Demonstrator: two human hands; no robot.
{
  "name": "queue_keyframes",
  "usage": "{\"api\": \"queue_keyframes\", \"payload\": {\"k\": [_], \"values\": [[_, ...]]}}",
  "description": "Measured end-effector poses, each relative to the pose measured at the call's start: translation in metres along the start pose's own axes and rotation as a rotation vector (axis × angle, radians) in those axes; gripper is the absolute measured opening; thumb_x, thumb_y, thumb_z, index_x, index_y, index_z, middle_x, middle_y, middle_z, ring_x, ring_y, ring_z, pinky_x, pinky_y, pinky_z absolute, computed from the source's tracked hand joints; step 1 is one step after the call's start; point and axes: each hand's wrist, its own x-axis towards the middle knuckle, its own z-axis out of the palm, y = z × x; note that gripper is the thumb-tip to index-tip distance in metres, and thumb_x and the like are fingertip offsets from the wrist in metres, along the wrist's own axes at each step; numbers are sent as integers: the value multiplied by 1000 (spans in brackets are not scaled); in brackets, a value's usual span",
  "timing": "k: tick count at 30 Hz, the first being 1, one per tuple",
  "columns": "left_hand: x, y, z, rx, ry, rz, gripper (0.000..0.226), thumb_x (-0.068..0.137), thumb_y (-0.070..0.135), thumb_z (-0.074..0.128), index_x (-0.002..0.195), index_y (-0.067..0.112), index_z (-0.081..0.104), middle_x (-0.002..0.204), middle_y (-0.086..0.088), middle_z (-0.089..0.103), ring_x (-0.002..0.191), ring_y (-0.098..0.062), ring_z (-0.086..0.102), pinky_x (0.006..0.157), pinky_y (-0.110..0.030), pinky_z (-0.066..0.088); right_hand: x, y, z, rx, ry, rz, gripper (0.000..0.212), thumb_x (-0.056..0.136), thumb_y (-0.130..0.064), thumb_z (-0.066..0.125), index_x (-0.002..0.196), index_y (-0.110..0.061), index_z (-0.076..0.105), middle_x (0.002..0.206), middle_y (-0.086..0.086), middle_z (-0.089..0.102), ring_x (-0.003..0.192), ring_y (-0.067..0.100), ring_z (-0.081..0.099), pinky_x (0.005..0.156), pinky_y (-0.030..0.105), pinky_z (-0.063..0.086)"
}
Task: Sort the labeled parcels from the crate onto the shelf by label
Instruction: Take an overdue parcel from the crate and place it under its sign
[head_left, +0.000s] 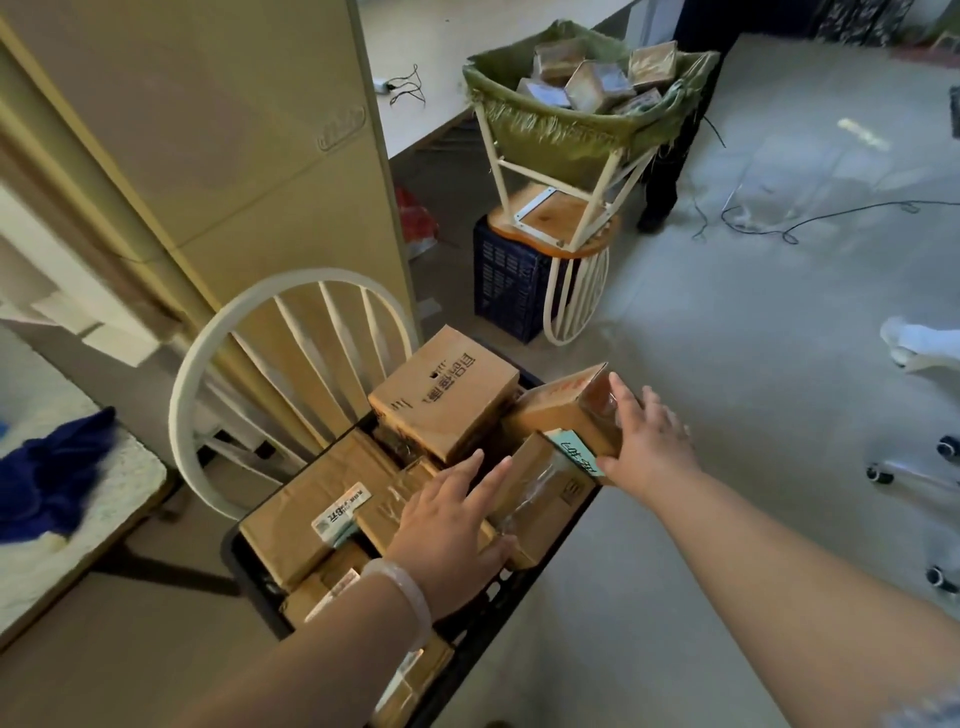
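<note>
Parcel labels (340, 512) — print blurred, nothing legible

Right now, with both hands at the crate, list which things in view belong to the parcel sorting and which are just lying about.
Belongs to the job: crate; tilted parcel, gripped by the right hand; flat parcel under the left hand.
Lying about: blue cloth; floor cables.
</note>
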Motion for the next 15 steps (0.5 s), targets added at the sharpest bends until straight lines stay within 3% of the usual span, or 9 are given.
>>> {"api": "queue_keyframes", "payload": {"k": [6, 15], "values": [[-3, 4, 2, 10, -27, -6, 78, 97, 52, 47, 152, 47, -8, 164, 13, -5, 151, -17, 1, 121, -41, 4, -3, 1, -3, 3, 37, -27, 107, 85, -40, 70, 150, -47, -15, 150, 6, 28, 133, 28, 35, 107, 46, 39], [-3, 23, -19, -66, 13, -13, 79, 96, 50, 52, 152, 46, -4, 164, 11, 0, 151, -19, 3, 123, -46, 11, -33, 4, -73, 149, 105, -4, 102, 88, -36, 69, 151, -49, -10, 148, 9, 29, 135, 32, 36, 104, 50, 39]]}}
